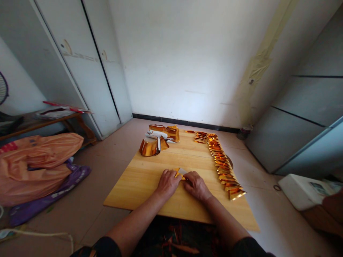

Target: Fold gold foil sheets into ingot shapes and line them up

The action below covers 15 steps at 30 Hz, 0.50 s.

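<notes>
Foil piece (182, 171), lower ctr., is pinched by near-closed L hand (168, 183) & R hand (197, 185); folded pcs. (222, 165) are lined ctr.-right; mid-frame sheets (149, 147) apparently left.

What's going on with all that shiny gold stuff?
A person's left hand and right hand have their fingers on a small gold-and-grey piece at the wooden tabletop. A long row of gold pieces lies along the right side; a curled gold sheet sits farther off, to the left.

Pale wooden tabletop (193, 153), overlapping folded gold-foil pieces (223, 165) along its right side, curved gold-foil sheet (149, 148) at its far left
</notes>
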Each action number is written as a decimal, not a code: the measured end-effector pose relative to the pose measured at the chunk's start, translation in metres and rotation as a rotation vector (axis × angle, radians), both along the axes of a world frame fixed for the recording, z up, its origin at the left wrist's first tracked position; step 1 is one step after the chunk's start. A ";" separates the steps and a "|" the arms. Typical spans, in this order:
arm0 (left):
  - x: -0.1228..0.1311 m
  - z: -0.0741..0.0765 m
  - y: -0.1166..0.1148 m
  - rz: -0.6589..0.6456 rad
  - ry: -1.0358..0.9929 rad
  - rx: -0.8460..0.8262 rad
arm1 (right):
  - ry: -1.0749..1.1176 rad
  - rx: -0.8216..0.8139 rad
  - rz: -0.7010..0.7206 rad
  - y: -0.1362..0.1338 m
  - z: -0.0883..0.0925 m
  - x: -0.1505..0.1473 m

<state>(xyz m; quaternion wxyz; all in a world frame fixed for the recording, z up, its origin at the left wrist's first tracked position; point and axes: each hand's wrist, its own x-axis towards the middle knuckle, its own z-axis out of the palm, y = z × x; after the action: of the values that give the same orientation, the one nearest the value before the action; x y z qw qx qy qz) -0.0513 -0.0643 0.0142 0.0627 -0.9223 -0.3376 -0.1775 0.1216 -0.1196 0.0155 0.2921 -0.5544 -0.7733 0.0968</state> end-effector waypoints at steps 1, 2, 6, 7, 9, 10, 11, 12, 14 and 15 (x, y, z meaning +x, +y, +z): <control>0.000 0.000 0.000 -0.002 -0.001 -0.003 | -0.008 0.015 -0.002 0.000 0.000 0.000; -0.001 0.000 0.000 -0.003 -0.004 -0.007 | -0.020 0.028 -0.010 0.001 -0.001 0.000; -0.002 -0.002 0.000 -0.004 -0.018 -0.010 | -0.049 0.044 -0.045 0.005 -0.005 0.001; -0.002 -0.002 0.000 -0.006 -0.019 -0.008 | -0.037 0.040 -0.048 0.006 -0.005 0.002; -0.003 -0.001 0.000 -0.013 -0.017 -0.005 | 0.008 0.013 -0.062 0.007 -0.004 0.003; -0.004 -0.001 0.000 -0.021 -0.014 -0.008 | 0.032 -0.008 -0.072 0.008 -0.004 0.004; -0.006 0.000 0.000 -0.033 -0.010 -0.015 | 0.052 -0.032 -0.083 0.009 -0.003 0.004; -0.007 0.001 0.000 -0.049 -0.004 -0.024 | 0.067 -0.058 -0.097 0.010 -0.002 0.005; -0.010 0.004 0.001 -0.084 0.011 -0.038 | 0.077 -0.118 -0.137 0.014 0.000 0.005; -0.012 0.004 0.002 -0.098 0.021 -0.041 | 0.076 -0.155 -0.164 0.016 0.001 0.005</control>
<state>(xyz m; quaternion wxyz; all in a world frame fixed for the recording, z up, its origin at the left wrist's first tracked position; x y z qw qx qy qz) -0.0632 -0.0627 0.0185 0.0388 -0.9407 -0.2947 -0.1636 0.1265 -0.1037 0.0161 0.2843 -0.6327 -0.7039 0.1532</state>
